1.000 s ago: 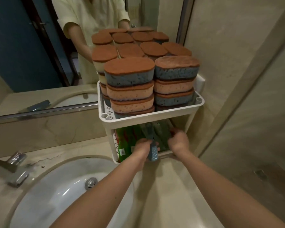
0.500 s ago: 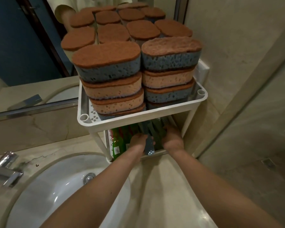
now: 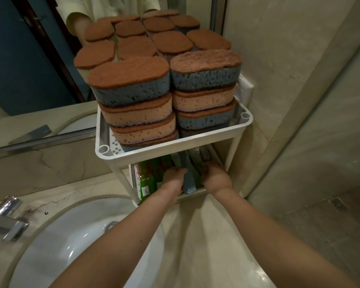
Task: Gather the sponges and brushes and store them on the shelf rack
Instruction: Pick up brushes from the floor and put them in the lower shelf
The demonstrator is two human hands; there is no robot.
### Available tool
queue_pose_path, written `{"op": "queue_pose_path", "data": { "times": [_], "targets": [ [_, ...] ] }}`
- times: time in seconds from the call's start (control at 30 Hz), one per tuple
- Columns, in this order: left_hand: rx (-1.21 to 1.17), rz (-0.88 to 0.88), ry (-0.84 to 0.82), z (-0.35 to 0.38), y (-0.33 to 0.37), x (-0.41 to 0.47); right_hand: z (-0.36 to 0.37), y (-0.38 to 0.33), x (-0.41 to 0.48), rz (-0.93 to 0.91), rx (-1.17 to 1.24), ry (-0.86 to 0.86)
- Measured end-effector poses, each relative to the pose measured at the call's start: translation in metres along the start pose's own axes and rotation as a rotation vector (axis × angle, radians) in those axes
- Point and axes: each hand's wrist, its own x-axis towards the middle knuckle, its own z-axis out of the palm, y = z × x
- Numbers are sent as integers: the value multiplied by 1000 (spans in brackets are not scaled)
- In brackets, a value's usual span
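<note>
Reaching into the rack's (image 3: 175,145) lower shelf, I see the brush (image 3: 189,179) lying between my hands, handle toward the front edge. Left hand (image 3: 173,178) touches it; right hand (image 3: 215,177) is just beside; grip unclear.

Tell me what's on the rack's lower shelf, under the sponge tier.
On the lower shelf: green packets at left, a blue-grey brush handle between the left hand and right hand, and bristles behind. The top tray hides the shelf's back.
</note>
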Motion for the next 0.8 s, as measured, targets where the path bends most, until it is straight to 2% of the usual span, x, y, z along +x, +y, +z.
{"op": "queue_pose_path", "data": {
  "times": [0.6, 0.8],
  "targets": [
    [-28, -5, 45, -3, -5, 9, 3, -2, 3, -72, -328, -10],
    [-17, 14, 59, 4, 1, 8, -1, 9, -7, -153, -225, 56]
  ]
}}
